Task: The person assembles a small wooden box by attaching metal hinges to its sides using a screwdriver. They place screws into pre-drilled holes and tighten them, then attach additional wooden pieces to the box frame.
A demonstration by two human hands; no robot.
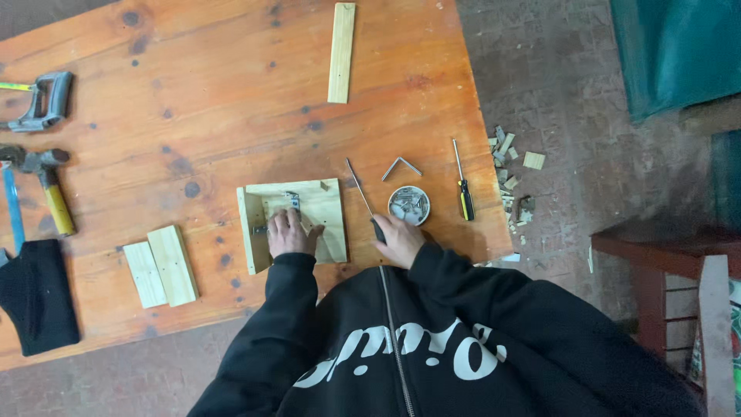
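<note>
My left hand (289, 233) rests flat on a small pale wooden box frame (328, 208) lying on the orange wooden table (193, 116), fingers beside a small metal hinge (293, 200). My right hand (398, 238) grips the dark handle of a screwdriver (361, 191) whose thin shaft points up and left, toward the frame's right edge. A round metal tin (409, 205) of screws sits just right of that hand.
A yellow-and-black screwdriver (464, 189) and a bent metal key (400, 166) lie near the tin. Two wood blocks (160, 266), a wood strip (341, 51), a hammer (48, 189), a clamp (42, 100) and a black cloth (35, 297) lie around. Wood scraps (509, 166) litter the floor; a chair (679, 262) stands right.
</note>
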